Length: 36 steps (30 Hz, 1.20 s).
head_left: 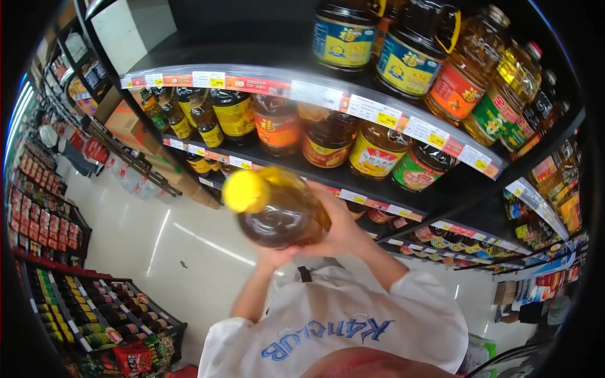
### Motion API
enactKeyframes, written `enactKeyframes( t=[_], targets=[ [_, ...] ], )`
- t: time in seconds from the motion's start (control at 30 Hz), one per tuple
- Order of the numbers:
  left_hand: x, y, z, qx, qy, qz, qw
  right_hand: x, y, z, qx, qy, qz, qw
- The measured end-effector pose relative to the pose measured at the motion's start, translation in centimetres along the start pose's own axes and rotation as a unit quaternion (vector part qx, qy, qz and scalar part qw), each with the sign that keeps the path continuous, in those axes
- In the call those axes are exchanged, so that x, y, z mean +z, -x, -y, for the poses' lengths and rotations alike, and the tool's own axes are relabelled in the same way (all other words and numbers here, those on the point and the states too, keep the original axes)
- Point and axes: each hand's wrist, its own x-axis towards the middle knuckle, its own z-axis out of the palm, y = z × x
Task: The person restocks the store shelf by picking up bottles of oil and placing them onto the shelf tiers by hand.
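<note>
A large cooking oil bottle with a yellow cap and amber-brown contents is held up in front of my chest, its cap tilted toward the upper left. My right hand wraps round its right side. Low on the bottle, my left hand grips from below; the bottle covers most of its fingers. Some motion blur softens the cap. Just beyond the bottle, the middle shelf carries a bottle with an orange label and a bottle with a yellow label.
Big oil bottles stand on the upper shelf, above a strip of price tags. A white box sits at that shelf's left end. Cartons are stacked beside the rack. At lower left is a display of bottles on the tiled floor.
</note>
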Motion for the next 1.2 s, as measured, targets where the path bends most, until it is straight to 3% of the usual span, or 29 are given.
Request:
enactKeyframes(
  t=[0.1, 0.23, 0.37, 0.47, 0.57, 0.6, 0.7, 0.73, 0.87, 1.03, 1.13, 1.2],
  targets=[
    [-1.9, -7.6, -3.0, 0.125, -0.021, -0.019, 0.992, -0.8, -8.9, 2.7, -0.186, 0.076, 0.024, 0.979],
    [-1.8, -21.5, -8.0, 0.277, -0.017, -0.052, 0.959, -0.4, -17.9, 5.2, -0.34, 0.16, -0.109, 0.92],
    [-0.2, -33.9, -11.5, 0.37, 0.013, -0.068, 0.926, 0.3, -25.2, 4.7, -0.42, 0.162, -0.237, 0.861],
    [1.3, -40.2, -12.1, 0.393, 0.04, -0.036, 0.918, -1.0, -27.9, 3.8, -0.349, 0.193, -0.233, 0.887],
    [2.5, -43.7, -13.6, 0.364, -0.016, 0.084, 0.928, -0.8, -30.3, 1.5, -0.248, 0.204, -0.265, 0.909],
    [4.5, -43.6, -14.9, 0.337, -0.016, 0.047, 0.94, -0.4, -31.8, 0.8, -0.296, 0.206, -0.318, 0.877],
    [5.1, -47.6, -15.0, 0.28, 0.028, 0.17, 0.944, -0.4, -33.3, 2.0, -0.231, 0.196, -0.338, 0.891],
    [6.7, -46.4, -15.7, 0.313, 0.026, 0.129, 0.941, -0.6, -33.7, 1.8, -0.234, 0.206, -0.341, 0.887],
    [6.3, -49.7, -13.6, 0.393, 0.05, 0.169, 0.902, -0.7, -34.2, 0.7, -0.224, 0.252, -0.35, 0.874],
    [6.5, -50.3, -12.4, 0.275, 0.061, 0.191, 0.94, -0.8, -35.7, -2.3, -0.128, 0.307, -0.351, 0.875],
    [6.0, -53.5, -9.7, 0.173, 0.012, 0.233, 0.957, -0.9, -36.4, -2.5, -0.026, 0.39, -0.339, 0.856],
    [6.7, -54.9, -8.3, 0.162, -0.03, 0.199, 0.966, -0.9, -36.7, -3.4, 0.001, 0.45, -0.34, 0.826]
  ],
)
